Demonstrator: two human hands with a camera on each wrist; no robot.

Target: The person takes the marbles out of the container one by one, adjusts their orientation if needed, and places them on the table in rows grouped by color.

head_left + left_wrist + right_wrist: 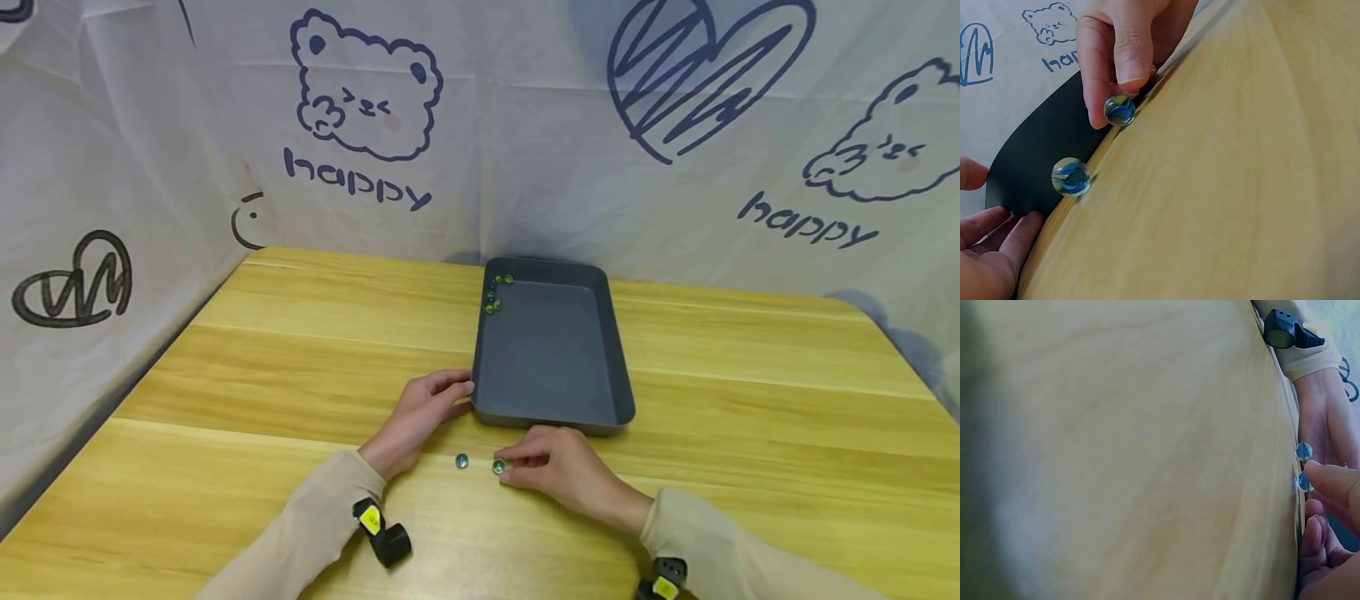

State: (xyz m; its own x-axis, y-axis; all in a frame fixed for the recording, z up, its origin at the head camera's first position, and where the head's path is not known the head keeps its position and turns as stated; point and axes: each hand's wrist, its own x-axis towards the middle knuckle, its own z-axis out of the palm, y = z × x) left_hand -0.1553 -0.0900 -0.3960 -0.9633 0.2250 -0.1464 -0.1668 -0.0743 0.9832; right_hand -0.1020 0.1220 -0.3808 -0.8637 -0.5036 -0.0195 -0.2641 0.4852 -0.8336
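Observation:
My right hand [562,467] is low over the table in front of the tray, its thumb and index finger pinching a glass marble [1119,110] with a blue and yellow swirl. To its left, a second similar marble [462,461] lies on the wood between my two hands. My left hand [420,417] touches the near left side of a dark grey rectangular tray [555,421], fingers extended against its wall. Inside the tray, several yellow-green and blue marbles [491,297] sit along the far left corner and side.
The wooden table [300,350] runs back to a white cloth [525,167] printed with bears, hearts and lettering. Each wrist carries a small black camera [390,543] with a yellow label over a beige sleeve [315,517].

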